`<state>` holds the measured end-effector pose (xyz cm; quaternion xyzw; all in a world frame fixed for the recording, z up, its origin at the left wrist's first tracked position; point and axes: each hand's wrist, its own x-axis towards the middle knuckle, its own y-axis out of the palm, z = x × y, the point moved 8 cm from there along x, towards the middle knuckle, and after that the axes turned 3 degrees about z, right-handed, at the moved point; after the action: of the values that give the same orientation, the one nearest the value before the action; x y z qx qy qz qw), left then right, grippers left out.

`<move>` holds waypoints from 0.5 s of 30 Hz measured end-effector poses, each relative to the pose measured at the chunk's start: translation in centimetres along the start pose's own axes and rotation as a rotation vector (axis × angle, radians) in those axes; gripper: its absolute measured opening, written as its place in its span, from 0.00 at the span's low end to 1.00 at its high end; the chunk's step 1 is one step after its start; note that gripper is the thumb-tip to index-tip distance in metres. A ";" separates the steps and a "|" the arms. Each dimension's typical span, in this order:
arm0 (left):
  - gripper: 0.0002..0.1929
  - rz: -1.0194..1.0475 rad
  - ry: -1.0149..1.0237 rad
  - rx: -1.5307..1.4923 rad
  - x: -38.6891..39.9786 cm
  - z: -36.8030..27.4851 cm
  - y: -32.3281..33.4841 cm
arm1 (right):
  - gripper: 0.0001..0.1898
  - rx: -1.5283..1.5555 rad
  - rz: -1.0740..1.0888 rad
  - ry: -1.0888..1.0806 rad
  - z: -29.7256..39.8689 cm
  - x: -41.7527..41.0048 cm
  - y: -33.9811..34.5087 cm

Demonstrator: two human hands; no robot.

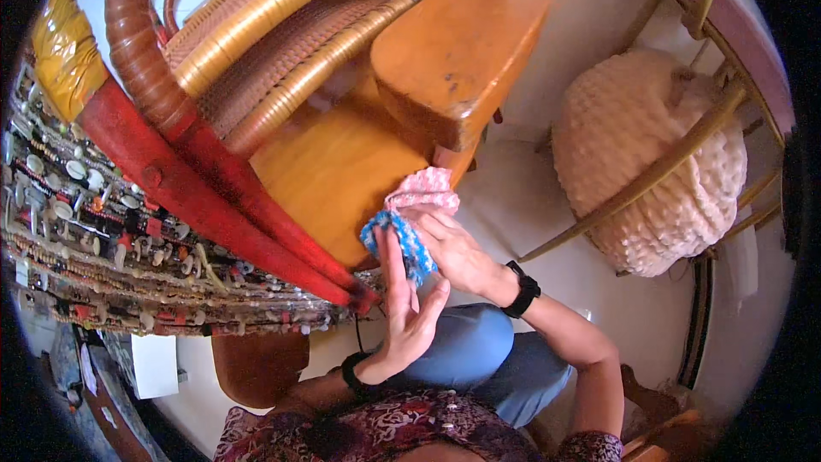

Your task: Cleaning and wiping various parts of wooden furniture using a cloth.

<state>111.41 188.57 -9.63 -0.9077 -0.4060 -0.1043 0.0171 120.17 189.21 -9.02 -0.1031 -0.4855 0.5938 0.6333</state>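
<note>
A blue-and-white textured cloth (410, 247) is bunched between my two hands, above the near end of a varnished wooden surface (321, 186). My left hand (404, 308) comes in from the lower left; its long fingers lie against the blue cloth and its thumb stands apart. Whether it grips the cloth is hidden. A crumpled pink-and-white cloth (423, 189) shows just beyond the fingers of my right hand (458, 253), which is bent over its lower part. The right fingertips are partly hidden among the cloths. A black watch is on my right wrist and a dark band on my left.
Red legs (211, 212) and wrapped rattan bars (301, 90) of a chair stand at the left, before strings of beads and shells (77, 224). A raised wooden piece (455, 51) is ahead. At the right, a bumpy pale cushion or cover (648, 154) sits behind curved bars.
</note>
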 end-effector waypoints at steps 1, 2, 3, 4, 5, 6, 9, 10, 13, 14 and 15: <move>0.43 -0.020 0.004 -0.029 0.5 0.2 -0.1 | 0.27 -0.022 -0.017 0.016 -0.4 0.0 -0.2; 0.43 -0.023 0.020 -0.051 1.3 0.2 0.1 | 0.27 -0.031 -0.021 0.020 -0.9 0.0 -0.4; 0.43 -0.016 0.023 -0.054 2.2 0.1 0.5 | 0.26 -0.059 -0.063 0.066 -1.6 0.0 -1.0; 0.42 -0.019 0.000 -0.139 3.1 0.3 0.8 | 0.25 -0.087 -0.105 0.111 -2.4 0.0 -1.7; 0.42 -0.021 -0.024 -0.225 3.9 0.4 1.0 | 0.25 -0.094 -0.109 0.114 -2.9 0.1 -2.0; 0.40 -0.004 -0.007 -0.188 5.0 0.9 0.8 | 0.25 -0.110 -0.155 0.119 -3.3 0.4 -2.5; 0.37 -0.013 -0.001 -0.222 6.2 1.1 1.2 | 0.26 -0.118 -0.272 0.102 -2.6 0.9 -3.7; 0.34 -0.030 0.024 -0.243 6.5 0.8 1.3 | 0.25 -0.125 -0.338 0.148 -2.9 0.6 -4.0; 0.32 -0.011 -0.044 -0.489 7.4 0.3 1.6 | 0.24 -0.011 -0.486 0.208 -3.5 -0.3 -5.2; 0.31 -0.002 0.007 -0.500 7.8 -0.6 1.9 | 0.23 0.047 -0.610 0.243 -3.7 -0.8 -6.3; 0.31 0.000 0.017 -0.499 8.3 -1.5 2.1 | 0.22 0.117 -0.730 0.272 -3.6 -1.0 -7.4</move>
<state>118.03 193.08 -6.40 -0.8830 -0.3675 -0.2089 -0.2041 127.86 187.91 -6.14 0.0349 -0.3670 0.3371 0.8663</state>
